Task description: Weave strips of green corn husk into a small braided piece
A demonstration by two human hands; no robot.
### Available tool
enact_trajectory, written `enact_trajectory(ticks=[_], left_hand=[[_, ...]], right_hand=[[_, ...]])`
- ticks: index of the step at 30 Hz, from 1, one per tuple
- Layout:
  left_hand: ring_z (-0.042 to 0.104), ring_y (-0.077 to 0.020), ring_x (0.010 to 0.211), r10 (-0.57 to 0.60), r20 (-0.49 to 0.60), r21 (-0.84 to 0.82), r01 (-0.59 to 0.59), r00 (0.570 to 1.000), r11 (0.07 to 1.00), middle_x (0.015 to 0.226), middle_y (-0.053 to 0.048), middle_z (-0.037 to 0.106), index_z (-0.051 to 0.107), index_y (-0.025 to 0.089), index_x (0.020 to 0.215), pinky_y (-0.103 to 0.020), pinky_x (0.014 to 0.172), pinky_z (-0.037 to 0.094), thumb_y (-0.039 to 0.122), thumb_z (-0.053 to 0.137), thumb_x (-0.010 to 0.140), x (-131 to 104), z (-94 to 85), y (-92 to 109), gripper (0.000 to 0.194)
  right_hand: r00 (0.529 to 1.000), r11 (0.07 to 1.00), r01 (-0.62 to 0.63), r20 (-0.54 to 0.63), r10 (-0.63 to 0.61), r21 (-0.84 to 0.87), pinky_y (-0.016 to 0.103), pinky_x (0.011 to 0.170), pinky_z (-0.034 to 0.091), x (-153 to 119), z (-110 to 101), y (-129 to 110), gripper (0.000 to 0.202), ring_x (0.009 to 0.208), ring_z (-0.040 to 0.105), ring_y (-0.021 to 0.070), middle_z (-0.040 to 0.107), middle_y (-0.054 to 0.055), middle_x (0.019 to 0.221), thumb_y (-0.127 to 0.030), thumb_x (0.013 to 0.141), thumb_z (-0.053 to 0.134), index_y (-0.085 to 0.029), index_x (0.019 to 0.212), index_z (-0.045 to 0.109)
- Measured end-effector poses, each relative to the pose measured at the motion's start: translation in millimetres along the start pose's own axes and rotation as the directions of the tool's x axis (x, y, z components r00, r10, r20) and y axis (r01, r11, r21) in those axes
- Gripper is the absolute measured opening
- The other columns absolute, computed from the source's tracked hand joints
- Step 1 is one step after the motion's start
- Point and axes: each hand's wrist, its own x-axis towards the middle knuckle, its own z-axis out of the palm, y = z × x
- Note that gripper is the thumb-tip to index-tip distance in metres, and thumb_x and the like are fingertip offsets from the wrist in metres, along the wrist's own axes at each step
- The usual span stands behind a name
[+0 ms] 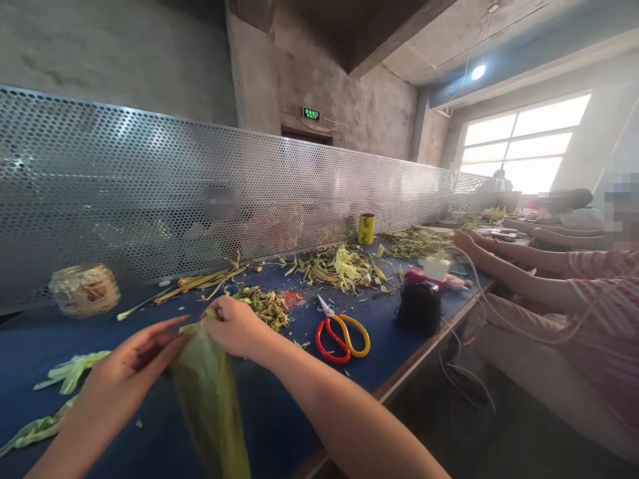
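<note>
Near the worktop's (274, 426) rear edge, at left, stands a jar (90, 293) of brown pieces. The left hand (124, 372), loosely curled, pinches a green husk (210, 392) near the front edge; the right hand (242, 326), fingers closed, grips its top. A yellow can (366, 229), contents hidden, stands at the rear edge.

tbh I can't see the lower end of the husk (212, 399), btm edge crops it. Pale strip (34, 431) goes partly behind the L forearm (82, 429). Jar (84, 291) contents too blurry to ID; R-side co-worker (594, 299) cut off too.
</note>
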Motion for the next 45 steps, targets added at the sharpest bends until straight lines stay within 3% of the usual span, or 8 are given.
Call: enact_trajectory(ticks=[4,7,14,19,28,35,45], left_hand=[[0.061,-0.0219,0.082,0.039,-0.028,-0.031,-0.04,0.999,0.999,0.084,-0.002,0.067,0.052,0.022,0.11,-0.03,0.074,0.049,0.054,0.063,0.056,0.1,-1.1,-3.2,0.064],[0.06,-0.0211,0.082,0.064,0.003,-0.08,-0.064,0.998,0.995,0.089,-0.004,0.065,0.048,0.02,0.114,-0.032,0.076,0.048,0.05,0.06,0.062,2.4,-2.8,-9.8,0.062],[0.06,-0.0195,0.08,0.097,-0.007,-0.124,-0.097,0.995,0.987,0.089,-0.004,0.065,0.049,0.021,0.114,-0.029,0.071,0.05,0.047,0.057,0.067,-1.6,0.6,-10.8,0.055],[0.061,-0.0198,0.08,0.079,0.018,-0.15,-0.075,0.997,0.986,0.091,-0.005,0.065,0.048,0.021,0.116,-0.028,0.065,0.051,0.048,0.053,0.07,-4.0,1.8,-9.3,0.053],[0.061,-0.0192,0.081,0.095,0.098,-0.19,-0.075,0.991,0.979,0.085,-0.004,0.063,0.043,0.018,0.118,-0.03,0.07,0.048,0.039,0.067,0.059,1.3,-0.6,-14.1,0.067],[0.056,-0.0139,0.065,0.128,0.061,-0.105,-0.121,0.99,0.987,0.064,0.004,0.056,0.041,0.017,0.12,-0.025,0.063,0.043,0.038,0.065,0.062,-0.9,-2.7,-10.7,0.066],[0.057,-0.017,0.061,0.174,-0.031,0.06,-0.172,0.984,0.983,0.063,0.002,0.062,0.042,0.018,0.121,-0.028,0.06,0.043,0.044,0.064,0.06,-2.8,-1.5,-8.3,0.071]], right_hand=[[0.999,0.992,0.038,0.033,-0.034,-0.122,0.018,0.045,0.027,-1.2,-2.4,-1.4,0.022,0.054,0.038,0.0082,0.04,-0.005,0.059,-0.035,0.068,0.057,-0.018,0.068,0.042],[0.993,0.982,0.102,0.069,-0.092,-0.158,0.018,0.045,0.024,-1.8,-3.3,-1.8,0.03,0.053,0.035,0.0075,0.037,-0.005,0.056,-0.04,0.072,0.051,-0.017,0.058,0.036],[0.987,0.981,0.158,0.046,-0.154,-0.111,0.018,0.045,0.02,-4.5,-3.8,-0.7,0.027,0.05,0.029,0.0062,0.03,-0.006,0.052,-0.031,0.07,0.048,-0.017,0.054,0.032],[0.993,0.984,0.116,0.013,-0.115,-0.133,0.019,0.044,0.019,-6.6,-2.9,0.0,0.023,0.05,0.028,0.0066,0.032,-0.005,0.053,-0.032,0.068,0.046,-0.017,0.055,0.034],[0.989,0.981,0.116,-0.078,-0.129,-0.154,0.019,0.046,0.019,-4.3,-2.9,2.4,0.022,0.051,0.029,0.0069,0.032,-0.005,0.052,-0.03,0.068,0.046,-0.018,0.055,0.033],[0.987,0.988,0.14,-0.073,-0.144,-0.065,0.019,0.045,0.019,-2.6,-2.6,2.2,0.022,0.05,0.028,0.0064,0.03,-0.006,0.051,-0.026,0.066,0.046,-0.017,0.053,0.031],[0.996,0.995,0.021,-0.086,-0.03,-0.096,0.018,0.044,0.018,0.3,1.1,5.8,0.023,0.049,0.031,0.0064,0.032,-0.006,0.05,-0.023,0.065,0.049,-0.017,0.052,0.031]])
